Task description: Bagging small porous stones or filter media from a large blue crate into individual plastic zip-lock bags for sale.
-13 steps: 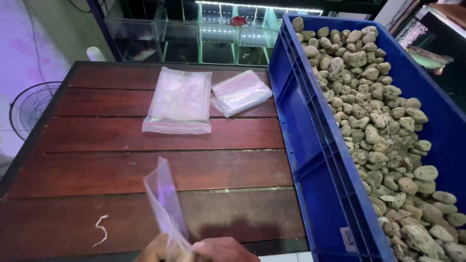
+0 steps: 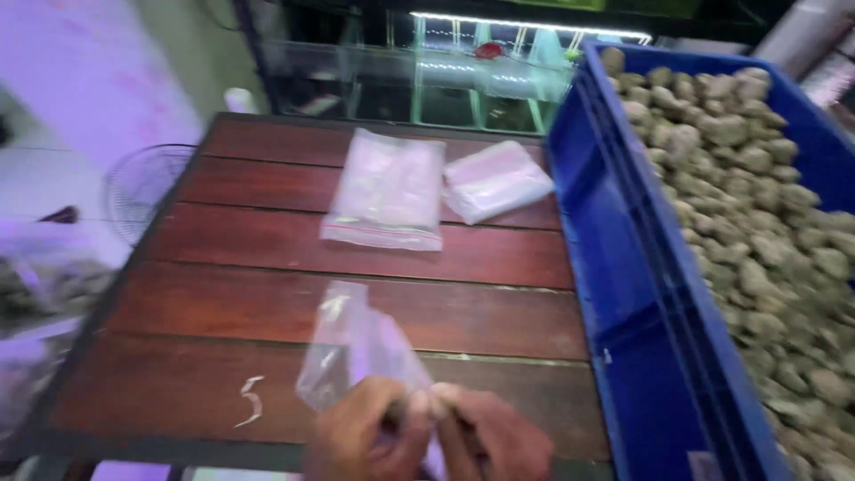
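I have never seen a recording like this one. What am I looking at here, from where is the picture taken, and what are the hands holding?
A camera worn on a person's head looks down at that person's two bare hands; there is no machine. The left hand and right hand together pinch a small clear plastic bag at the near edge of a dark wooden table. Farther back lie a flat stack of clear bags and a smaller bundle of bags. On the right stands a blue crate filled with rough grey-brown lumps.
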